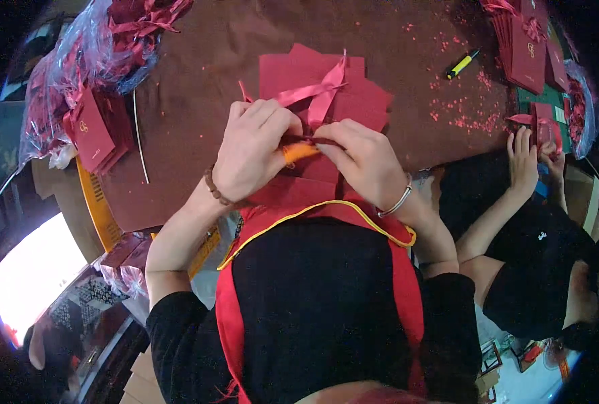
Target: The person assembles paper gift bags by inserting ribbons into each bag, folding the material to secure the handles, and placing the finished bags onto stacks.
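Note:
My left hand point(254, 145) is closed, its fingers bent in a pinch over a pile of flat red paper bags point(360, 104). My right hand point(363, 158) pinches too, from the other side. A thin dark-red strip point(304, 140) runs between the two sets of fingertips; whether it is ribbon or a bag's edge I cannot tell. Beside my left thumb is a blurred orange piece point(301, 152). A shiny pink-red ribbon point(323, 89) lies looped and crossed over the bags just beyond my fingers. My fingertips are partly hidden.
Red bags point(96, 128) stand stacked at left beside a plastic sack point(77, 60). More bags point(525, 54) are at far right, near a yellow marker point(462, 64) and red scraps point(471, 121) on the brown tabletop point(198, 60). A co-worker's hands point(525, 158) handle ribbon nearby.

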`<state>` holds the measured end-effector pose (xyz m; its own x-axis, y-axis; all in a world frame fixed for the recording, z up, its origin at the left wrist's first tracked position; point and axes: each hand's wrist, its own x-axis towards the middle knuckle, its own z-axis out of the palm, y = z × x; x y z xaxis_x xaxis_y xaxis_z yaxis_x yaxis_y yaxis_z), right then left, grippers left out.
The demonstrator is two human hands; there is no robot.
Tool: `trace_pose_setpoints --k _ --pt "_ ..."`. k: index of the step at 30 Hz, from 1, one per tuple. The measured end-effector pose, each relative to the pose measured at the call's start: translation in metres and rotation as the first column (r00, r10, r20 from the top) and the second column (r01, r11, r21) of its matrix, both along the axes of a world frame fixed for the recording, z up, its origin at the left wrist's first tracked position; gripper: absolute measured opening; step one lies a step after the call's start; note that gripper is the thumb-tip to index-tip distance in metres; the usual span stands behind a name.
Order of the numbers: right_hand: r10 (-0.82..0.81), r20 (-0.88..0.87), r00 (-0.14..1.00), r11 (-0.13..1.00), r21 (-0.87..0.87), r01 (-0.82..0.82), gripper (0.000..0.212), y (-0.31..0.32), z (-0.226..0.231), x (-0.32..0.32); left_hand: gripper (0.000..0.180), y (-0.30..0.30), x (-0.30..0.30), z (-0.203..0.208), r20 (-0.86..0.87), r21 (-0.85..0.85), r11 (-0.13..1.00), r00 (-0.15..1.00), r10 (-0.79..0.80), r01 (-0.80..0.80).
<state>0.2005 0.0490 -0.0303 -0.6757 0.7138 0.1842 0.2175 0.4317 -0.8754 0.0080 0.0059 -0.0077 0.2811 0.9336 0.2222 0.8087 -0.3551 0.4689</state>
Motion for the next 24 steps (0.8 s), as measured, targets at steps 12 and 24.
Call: trace_pose_setpoints --k 12,24 --pt "-0.005 0.008 1.000 0.999 0.051 0.005 0.012 -0.004 0.004 -0.006 0.020 0.039 -0.020 0.032 0.124 -0.737 0.666 0.991 -0.041 0.120" --pt "0.029 0.039 0.999 1.000 0.007 -0.029 0.015 0.001 -0.002 -0.003 0.022 0.035 -0.005 0.011 0.195 -0.652 0.758 0.964 0.180 -0.010"
